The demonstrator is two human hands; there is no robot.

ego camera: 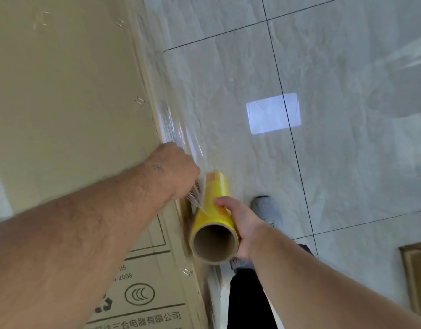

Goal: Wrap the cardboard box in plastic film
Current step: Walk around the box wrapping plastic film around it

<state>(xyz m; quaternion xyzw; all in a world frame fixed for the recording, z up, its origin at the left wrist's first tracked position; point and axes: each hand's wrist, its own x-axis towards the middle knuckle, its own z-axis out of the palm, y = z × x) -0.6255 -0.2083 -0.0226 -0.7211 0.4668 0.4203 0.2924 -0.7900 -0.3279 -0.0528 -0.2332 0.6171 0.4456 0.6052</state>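
A large tan cardboard box with printed marks and staples fills the left of the head view. Clear plastic film runs down along its right edge. My left hand is at that edge, its fingers curled round the bunched film just beside the roll. My right hand grips a yellow film roll with a brown cardboard core, its open end towards me, close against the box's edge.
A glossy grey tiled floor lies to the right, with a bright light reflection. My grey shoe and dark trouser leg stand beside the box. Another cardboard piece shows at the right edge.
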